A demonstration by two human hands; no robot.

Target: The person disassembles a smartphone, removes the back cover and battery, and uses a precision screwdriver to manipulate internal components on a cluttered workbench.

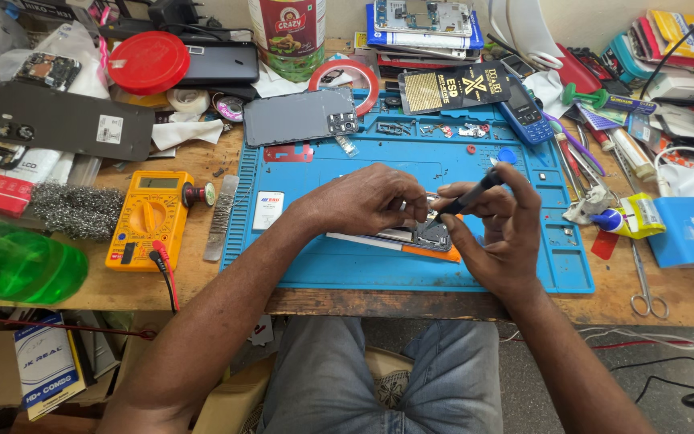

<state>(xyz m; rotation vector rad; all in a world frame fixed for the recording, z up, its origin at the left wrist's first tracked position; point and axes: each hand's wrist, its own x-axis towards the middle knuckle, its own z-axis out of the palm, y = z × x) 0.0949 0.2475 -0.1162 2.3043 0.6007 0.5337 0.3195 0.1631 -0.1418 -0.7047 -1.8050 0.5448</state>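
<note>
Pinching with my left hand on the opened phone at mat centre; my right hand is clamped on one dark screwdriver, tip down at the phone. One green bottle at 9 o'clock, contents unclear. One yellow multimeter beside it. One blue mat; small screws sit in its top tray compartments. One pair of scissors at 3 o'clock.

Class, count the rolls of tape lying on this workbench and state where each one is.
2. A red-rimmed tape roll lies at the blue rubber mat's top edge; a white tape roll sits below the round red lid. Clutter may hide others.
</note>
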